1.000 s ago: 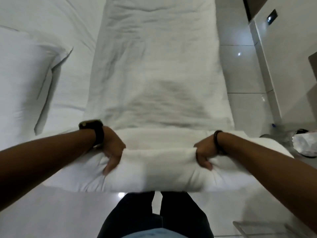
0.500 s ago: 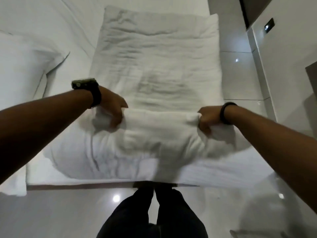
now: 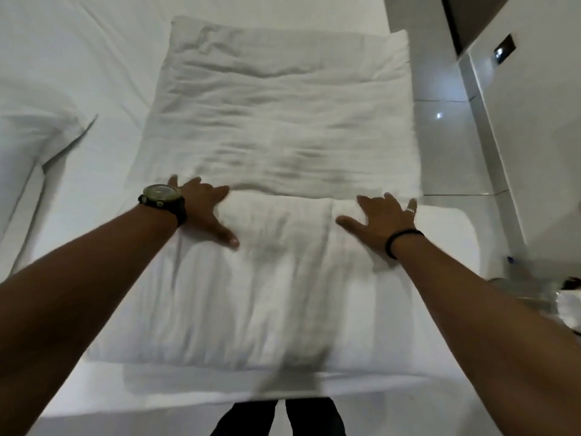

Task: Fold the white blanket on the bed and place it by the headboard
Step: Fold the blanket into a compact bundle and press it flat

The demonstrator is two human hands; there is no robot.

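Note:
The white blanket [image 3: 283, 127] lies as a long strip on the bed [image 3: 94, 58], running away from me along the bed's right side. Its near end is folded over onto itself, making a thick double layer [image 3: 251, 297] close to the bed's front edge. My left hand [image 3: 204, 212], with a dark watch on the wrist, lies flat with spread fingers on the fold's far left corner. My right hand [image 3: 382, 220], with a ring and a black wristband, presses flat on the fold's far right part. Neither hand grips the fabric.
A white pillow [image 3: 34, 143] lies on the bed at the left. Glossy floor tiles [image 3: 446, 146] run along the bed's right side, beside a white wall [image 3: 534, 127] with a dark switch plate. A crumpled white object [image 3: 569, 309] sits at the right edge. My dark trouser legs [image 3: 279, 418] stand against the bed.
Both hands carried the blanket's near end forward over the strip, laid it down, let go and now lie flat and open on the fold.

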